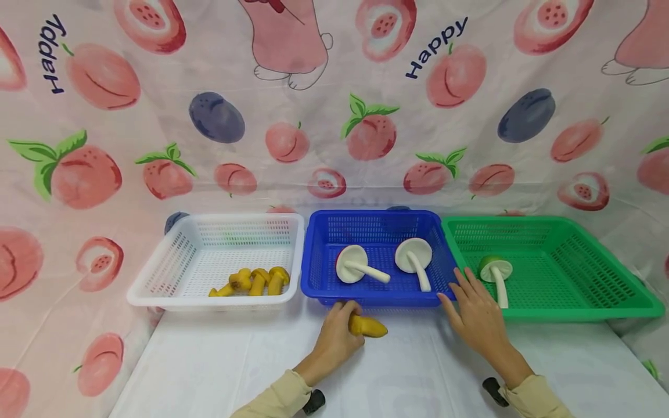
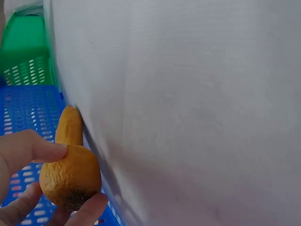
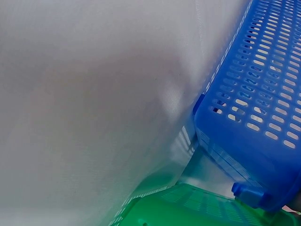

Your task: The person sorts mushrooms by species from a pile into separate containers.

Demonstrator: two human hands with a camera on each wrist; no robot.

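My left hand [image 1: 335, 335] pinches a yellow toy mushroom [image 1: 369, 326] just in front of the blue basket [image 1: 360, 302], its stem pointing right. Seen from the left wrist, thumb and fingers close around the wrinkled cap of that mushroom [image 2: 70, 176], which has a dark patch. My right hand [image 1: 478, 316] has its fingers extended by the front right corner of the blue basket, near the green basket [image 1: 580, 314]; whether it touches either rim I cannot tell. Two mushrooms with white undersides, one red-rimmed mushroom [image 1: 352, 264] and another mushroom [image 1: 414, 256], lie in the blue basket.
At the left, a white basket [image 1: 214, 302] contains several yellow mushrooms [image 1: 258, 281]. A mushroom with a green cap [image 1: 493, 270] lies in the green basket. The baskets stand side by side on a white cloth [image 1: 407, 377], before a fruit-patterned curtain [image 1: 313, 110].
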